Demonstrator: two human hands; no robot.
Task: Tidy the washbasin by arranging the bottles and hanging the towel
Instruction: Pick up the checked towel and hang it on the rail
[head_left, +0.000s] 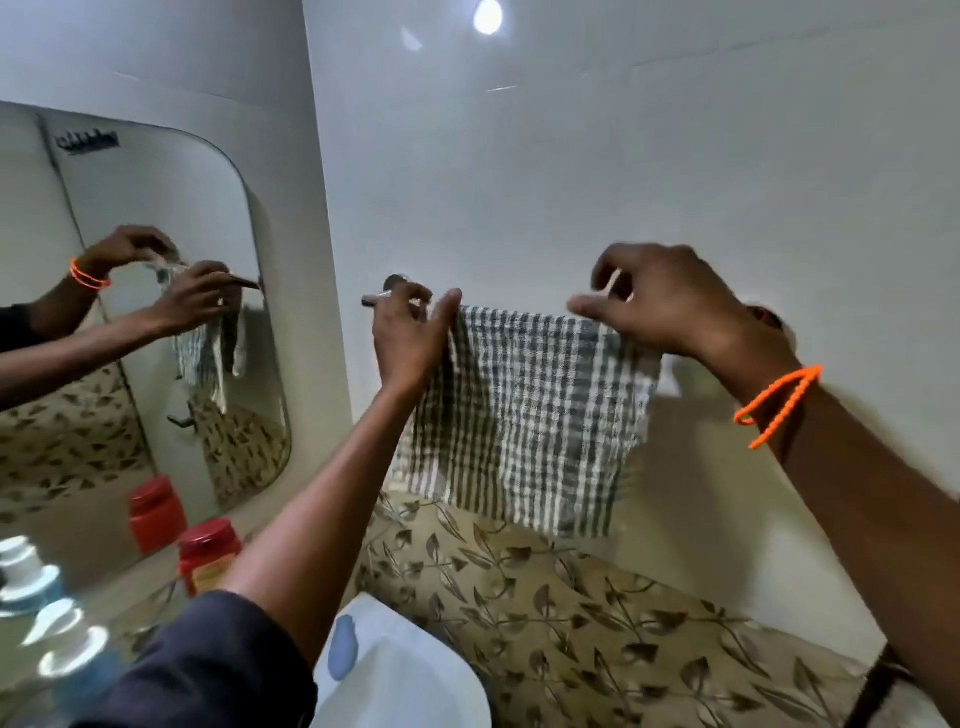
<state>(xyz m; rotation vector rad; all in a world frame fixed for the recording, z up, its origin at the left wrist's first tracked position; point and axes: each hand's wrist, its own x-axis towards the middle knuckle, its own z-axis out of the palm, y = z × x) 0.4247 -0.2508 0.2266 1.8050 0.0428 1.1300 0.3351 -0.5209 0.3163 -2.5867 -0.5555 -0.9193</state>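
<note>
A grey-and-white checked towel (535, 410) hangs over a metal towel bar (387, 293) on the white wall. My left hand (410, 338) pinches the towel's top left corner at the bar. At the top right edge my right hand (670, 306) grips the cloth, an orange string around its wrist. A red-capped jar (208, 558) stands on the shelf below the mirror at the left. Blurred white-capped blue bottles (67, 654) stand at the lower left corner.
A rounded mirror (156, 208) on the left wall reflects my hands and the towel. The white washbasin (410, 675) lies below my left arm. Leaf-patterned tiles (597, 623) cover the lower wall.
</note>
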